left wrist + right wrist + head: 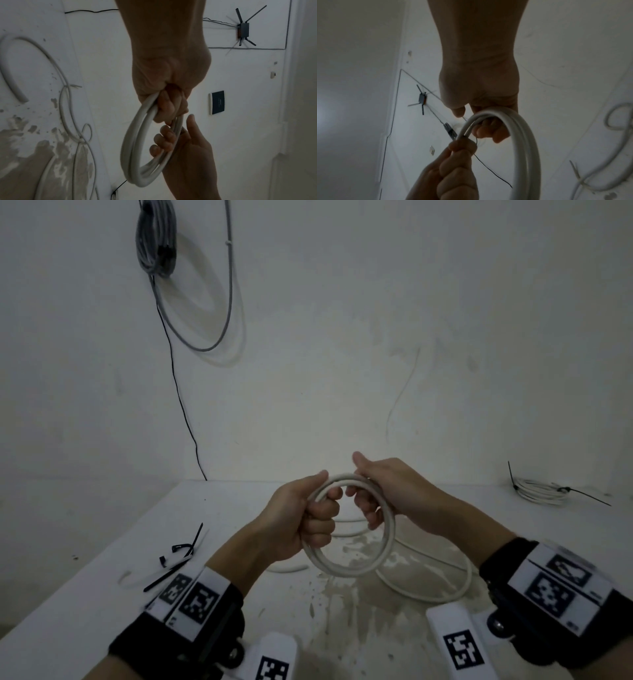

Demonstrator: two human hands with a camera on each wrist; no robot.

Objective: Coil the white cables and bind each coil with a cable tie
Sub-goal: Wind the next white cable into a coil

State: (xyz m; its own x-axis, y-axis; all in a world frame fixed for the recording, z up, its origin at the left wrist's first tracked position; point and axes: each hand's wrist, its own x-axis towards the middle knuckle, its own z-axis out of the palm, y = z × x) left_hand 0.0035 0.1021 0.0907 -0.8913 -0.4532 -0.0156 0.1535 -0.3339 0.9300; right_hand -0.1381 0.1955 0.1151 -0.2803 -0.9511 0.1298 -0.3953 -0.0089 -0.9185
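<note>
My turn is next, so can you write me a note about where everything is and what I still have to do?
Left hand: grips the coil on its left side, held above the table.
Right hand: fingers curled round the coil's top right.
Loose cable: the rest trails from the coil onto the table, not yet wound.
Ties: black ones lie on the table to the left.
Done: one bound coil lies at the far right with ties on it.
Left: wind in the loose cable, keep the grip, then bind this coil with a tie.
</note>
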